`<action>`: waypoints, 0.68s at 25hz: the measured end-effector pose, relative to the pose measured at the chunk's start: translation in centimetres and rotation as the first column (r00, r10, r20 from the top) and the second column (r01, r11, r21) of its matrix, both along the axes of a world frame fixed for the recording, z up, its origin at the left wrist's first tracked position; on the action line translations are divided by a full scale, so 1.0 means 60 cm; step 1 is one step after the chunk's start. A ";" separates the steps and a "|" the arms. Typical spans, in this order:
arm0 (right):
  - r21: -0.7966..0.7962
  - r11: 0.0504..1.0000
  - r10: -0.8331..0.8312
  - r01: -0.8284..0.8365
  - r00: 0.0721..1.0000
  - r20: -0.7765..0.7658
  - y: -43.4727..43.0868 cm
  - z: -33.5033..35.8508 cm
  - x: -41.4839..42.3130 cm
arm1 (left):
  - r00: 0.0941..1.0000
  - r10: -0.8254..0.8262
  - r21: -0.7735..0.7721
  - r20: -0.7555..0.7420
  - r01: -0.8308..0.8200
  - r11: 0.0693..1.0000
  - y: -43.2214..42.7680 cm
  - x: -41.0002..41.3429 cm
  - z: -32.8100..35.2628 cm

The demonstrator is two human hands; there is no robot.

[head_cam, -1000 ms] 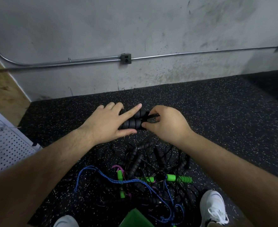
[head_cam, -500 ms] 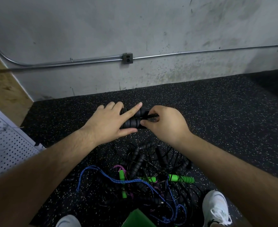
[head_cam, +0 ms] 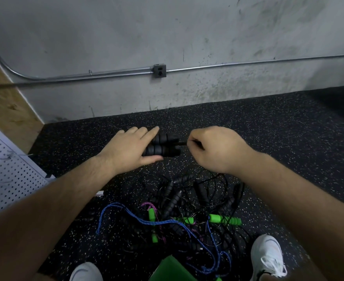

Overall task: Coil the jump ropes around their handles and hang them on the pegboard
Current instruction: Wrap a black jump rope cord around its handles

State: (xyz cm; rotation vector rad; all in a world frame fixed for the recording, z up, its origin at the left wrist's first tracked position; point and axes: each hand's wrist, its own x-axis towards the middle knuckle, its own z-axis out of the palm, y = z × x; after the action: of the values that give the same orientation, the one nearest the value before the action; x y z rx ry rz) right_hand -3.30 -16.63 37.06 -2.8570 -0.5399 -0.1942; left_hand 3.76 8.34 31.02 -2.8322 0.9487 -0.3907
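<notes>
A grey wall rises along the far edge of a black speckled floor, and one white pegboard shows at the floor's left edge, well apart from both hands. Near the floor's front edge, between two white shoes, lies a tangled pile of jump ropes. It holds one blue rope, a pinkish one, four green handles as far as I can count, and several black ones too knotted to number. Above the pile, the left hand holds two black handles side by side, fingers laid nearly straight over them and thumb along the near side. Their long axis runs left to right, roughly parallel to the wall. The right hand is curled into a fist just beside the handles' right ends, pinching one thin black cord that leaves those ends. So the cord runs off rightward, and the right hand is the nearer one to wind it crosswise round the pair. No turns of cord show on the handles yet.
</notes>
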 end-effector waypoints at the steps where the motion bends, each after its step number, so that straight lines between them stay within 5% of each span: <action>1: -0.018 0.999 0.051 -0.050 0.997 0.052 -0.006 0.003 -0.001 | 1.000 -0.004 0.002 -0.007 0.004 1.000 0.001 0.001 -0.004; 4: -0.020 0.987 0.161 -0.162 0.948 0.274 -0.025 0.008 0.009 | 0.994 -0.106 -0.029 -0.011 0.106 0.994 -0.010 -0.007 -0.010; 7: 0.086 0.983 0.131 -0.161 0.949 0.285 -0.054 0.004 0.034 | 0.966 -0.243 -0.069 -0.090 0.237 0.969 -0.024 -0.034 -0.011; 10: 0.337 0.939 0.044 -0.071 0.995 0.088 -0.073 -0.024 0.056 | 0.936 -0.341 -0.193 -0.088 0.319 0.928 -0.042 -0.070 0.004; 13: 0.686 0.727 0.106 0.042 0.979 -0.173 -0.059 -0.068 0.055 | 0.954 -0.296 -0.263 0.044 0.297 0.918 -0.048 -0.087 0.032; 15: 0.761 0.631 0.154 0.149 0.938 -0.312 -0.030 -0.104 0.039 | 0.970 -0.183 -0.234 0.162 0.218 0.948 -0.040 -0.080 0.048; 17: 0.740 0.632 0.170 0.230 0.890 -0.422 0.009 -0.125 0.011 | 0.968 -0.055 -0.181 0.244 0.101 0.978 -0.031 -0.065 0.052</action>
State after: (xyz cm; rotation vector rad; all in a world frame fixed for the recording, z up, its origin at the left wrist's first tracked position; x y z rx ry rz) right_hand -2.62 -16.06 29.55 -1.9345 -0.2101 0.2096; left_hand -0.16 6.50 34.15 -2.8312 1.0242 -0.8544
